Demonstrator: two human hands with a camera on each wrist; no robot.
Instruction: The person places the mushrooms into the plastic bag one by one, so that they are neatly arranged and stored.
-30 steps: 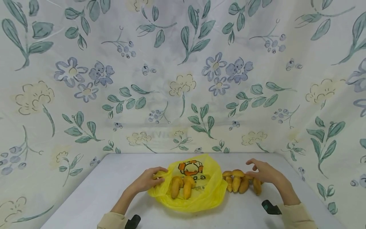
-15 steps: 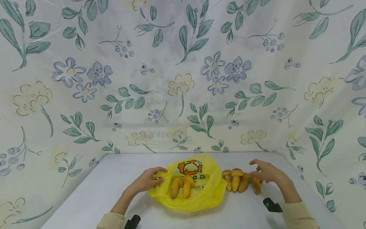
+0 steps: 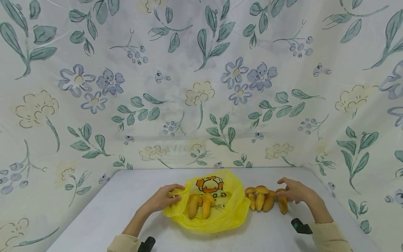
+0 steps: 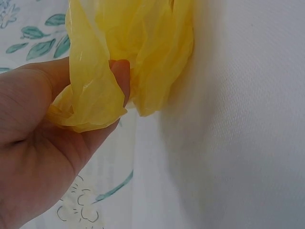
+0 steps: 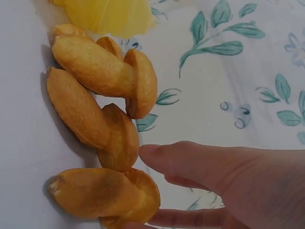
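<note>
A yellow plastic bag [image 3: 233, 218] with an orange and black print lies spread on the table. Two brown mushrooms, one at the left [image 3: 193, 206] and one beside it [image 3: 206, 206], rest on it. My left hand [image 3: 163, 198] grips the bag's left edge; in the left wrist view the thin plastic [image 4: 90, 90] folds between thumb and fingers. To the right of the bag stands a row of several mushrooms [image 3: 260, 198]. My right hand [image 3: 297, 190] is at the rightmost mushroom [image 5: 97, 191], thumb and fingers spread around its cap; the lower fingers are partly hidden.
The white table [image 3: 104, 210] runs back to a hanging cloth [image 3: 176, 115] printed with leaves and flowers. A black wrist device [image 3: 300, 225] sits by the right cuff, another [image 3: 146, 244] by the left cuff.
My right hand has shifted slightly to the right, uncovering more of the rightmost mushroom's cap. The left hand, bag and mushrooms stay in place.
</note>
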